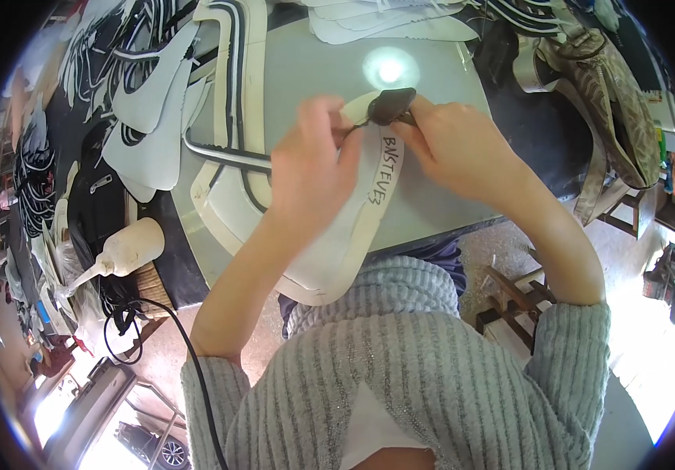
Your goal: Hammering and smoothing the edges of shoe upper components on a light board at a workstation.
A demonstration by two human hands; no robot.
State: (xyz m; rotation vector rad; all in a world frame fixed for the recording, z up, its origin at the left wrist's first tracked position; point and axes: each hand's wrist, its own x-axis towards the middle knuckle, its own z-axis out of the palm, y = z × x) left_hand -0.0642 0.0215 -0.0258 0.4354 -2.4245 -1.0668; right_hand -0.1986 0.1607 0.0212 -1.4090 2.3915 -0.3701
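While I look down from my head camera, I see my left hand [310,160] and my right hand [456,149] close together over the grey counter [306,70]. Both hands work on a long, curved, cream-white shoe piece [330,251] that lies flat and bends like a big tongue. It has some dark marks written on it, and it looks thin, smooth and floppy. My left grip is pinched shut on its top edge. My right grip is closed around a small black tool [391,104] that touches the top end of the piece. I think I am in the middle of working on that top end, pressing or joining something there. The next move, I think, needs a steady left hand to keep the piece flat, and a slow, careful right hand so the tool stays on the edge. A bright spot of light [390,70] shines on the counter just past the tool. To the left lie more white cut pieces [153,102] with black stripes, piled loosely. A white squeeze bottle [122,249] with a pointed tip lies on its side near the counter's left edge. A black cord [196,376] curls down below it. A brown patterned bag [615,102] sits to the right. My sleeves are soft, ribbed grey knit.
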